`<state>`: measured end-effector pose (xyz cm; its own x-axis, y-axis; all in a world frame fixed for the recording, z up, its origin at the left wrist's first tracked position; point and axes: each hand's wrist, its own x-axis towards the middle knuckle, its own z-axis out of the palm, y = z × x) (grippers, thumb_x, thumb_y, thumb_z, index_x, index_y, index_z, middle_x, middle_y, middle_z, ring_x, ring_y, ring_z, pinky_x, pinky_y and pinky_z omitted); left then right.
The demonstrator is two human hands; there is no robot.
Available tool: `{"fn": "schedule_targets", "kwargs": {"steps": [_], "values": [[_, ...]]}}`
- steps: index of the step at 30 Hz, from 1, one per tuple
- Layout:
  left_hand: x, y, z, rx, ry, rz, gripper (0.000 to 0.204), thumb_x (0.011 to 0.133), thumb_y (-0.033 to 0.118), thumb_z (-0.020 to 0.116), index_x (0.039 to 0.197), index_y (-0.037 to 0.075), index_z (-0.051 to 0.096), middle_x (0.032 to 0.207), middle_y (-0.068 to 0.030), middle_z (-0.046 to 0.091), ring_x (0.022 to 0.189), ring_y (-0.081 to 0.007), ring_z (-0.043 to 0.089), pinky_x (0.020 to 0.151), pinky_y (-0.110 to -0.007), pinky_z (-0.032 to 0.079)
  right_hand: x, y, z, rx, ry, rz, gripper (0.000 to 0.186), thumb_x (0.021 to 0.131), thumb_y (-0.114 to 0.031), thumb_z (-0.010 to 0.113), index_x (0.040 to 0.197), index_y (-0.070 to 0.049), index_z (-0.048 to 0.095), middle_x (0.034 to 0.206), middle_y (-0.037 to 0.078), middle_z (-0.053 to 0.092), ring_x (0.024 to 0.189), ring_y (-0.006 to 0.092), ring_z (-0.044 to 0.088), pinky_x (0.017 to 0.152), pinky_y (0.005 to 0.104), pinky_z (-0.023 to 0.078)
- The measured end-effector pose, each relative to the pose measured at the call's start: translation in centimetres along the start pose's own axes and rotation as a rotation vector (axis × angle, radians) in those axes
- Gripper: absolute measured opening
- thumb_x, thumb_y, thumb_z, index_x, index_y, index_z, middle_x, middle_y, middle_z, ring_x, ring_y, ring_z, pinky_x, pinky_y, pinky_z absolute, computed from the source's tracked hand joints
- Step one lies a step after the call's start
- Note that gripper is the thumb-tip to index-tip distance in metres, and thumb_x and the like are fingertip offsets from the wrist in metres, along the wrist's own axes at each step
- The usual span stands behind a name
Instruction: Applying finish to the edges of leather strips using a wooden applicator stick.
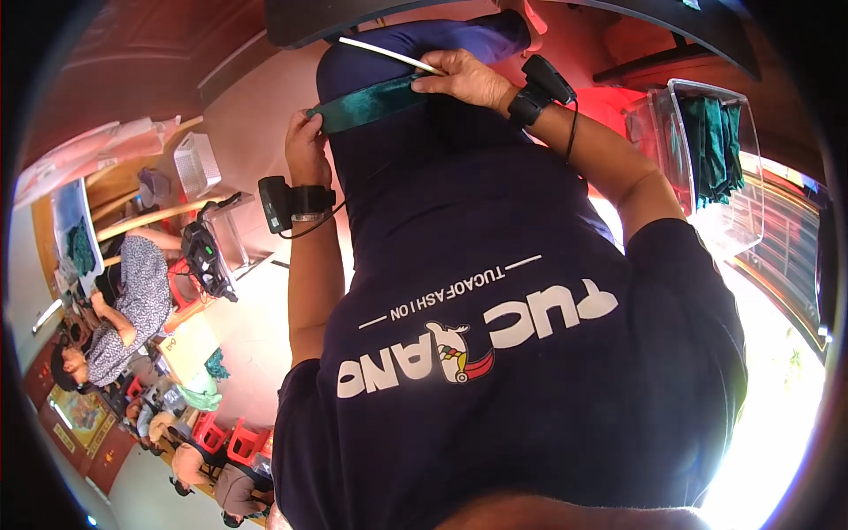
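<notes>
A dark green strip of velvety cloth [369,106] is stretched across my lap between my two hands. Its left end is pinched by the closed fingers of my left hand [306,141]. My right hand [468,79] is closed at the other end, with thumb and fingertips on a thin white stick [384,53]. The stick slants up to the left, above the cloth and over my dark trousers. The right fingertips also touch the edge of the cloth; how firmly they grip it I cannot tell.
The dark edge of a table [353,19] runs across the top. At right, a clear plastic bin [755,177] holds green cloth pieces [711,146]. Another person [141,283] works at left beside a blue-edged tray, with a white basket [196,163] nearby. Red stools [247,442] stand beyond.
</notes>
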<state>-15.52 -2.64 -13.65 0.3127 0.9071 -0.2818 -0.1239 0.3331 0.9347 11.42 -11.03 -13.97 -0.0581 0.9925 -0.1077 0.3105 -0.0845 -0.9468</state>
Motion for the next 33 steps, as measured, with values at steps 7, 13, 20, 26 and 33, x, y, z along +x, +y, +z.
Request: {"fn": "schedule_targets", "kwargs": {"steps": [7,13,20,26,33], "values": [[-1.9,2.8,0.9,-0.092,-0.088,0.146,0.005,0.089,0.007,0.048,0.09,0.004,0.052,0.096,-0.0097,0.061,0.088,-0.0174,0.057,0.085,-0.032,0.043,-3.2,-1.2,-1.3,0.147,0.07,-0.036,0.013,0.082,-0.014,0.067,0.089,-0.005,0.061,0.072,-0.005,0.052,0.071,0.005,0.046,0.064,0.0227,0.038],[-4.4,6.1,5.4,0.057,-0.213,0.247,0.011,0.092,0.011,0.043,0.092,0.004,0.051,0.094,-0.013,0.062,0.091,-0.0217,0.06,0.081,-0.032,0.045,-4.8,-1.4,-2.6,0.22,0.115,0.034,0.011,0.082,-0.014,0.068,0.085,-0.006,0.062,0.07,-0.006,0.051,0.068,0.0044,0.044,0.062,0.0213,0.037],[-4.3,3.6,3.3,0.188,-0.069,0.21,0.017,0.092,0.017,0.045,0.097,0.004,0.055,0.095,-0.01,0.061,0.088,-0.0187,0.06,0.078,-0.029,0.044,-5.5,-2.4,-2.4,0.199,0.152,0.029,0.011,0.081,-0.012,0.068,0.087,-0.006,0.062,0.072,-0.005,0.053,0.07,0.004,0.047,0.065,0.0203,0.039],[-5.0,2.9,3.1,0.465,-0.111,0.206,0.02,0.085,0.017,0.056,0.099,0.003,0.058,0.088,-0.0053,0.058,0.082,-0.014,0.054,0.077,-0.027,0.042,-5.6,-2.0,-3.2,0.189,0.193,-0.07,0.016,0.079,-0.009,0.069,0.094,-0.007,0.063,0.074,-0.006,0.053,0.07,0.0044,0.048,0.066,0.0204,0.04],[-3.8,2.0,4.6,1.129,-0.174,0.74,0.021,0.073,0.013,0.06,0.092,0.005,0.056,0.117,-0.0228,0.047,0.114,-0.0405,0.041,0.095,-0.045,0.034,-6.3,-5.0,-3.8,0.089,0.13,0.014,0.019,0.078,-0.011,0.071,0.096,-0.008,0.064,0.074,-0.006,0.051,0.069,0.0035,0.046,0.065,0.0179,0.038]]}}
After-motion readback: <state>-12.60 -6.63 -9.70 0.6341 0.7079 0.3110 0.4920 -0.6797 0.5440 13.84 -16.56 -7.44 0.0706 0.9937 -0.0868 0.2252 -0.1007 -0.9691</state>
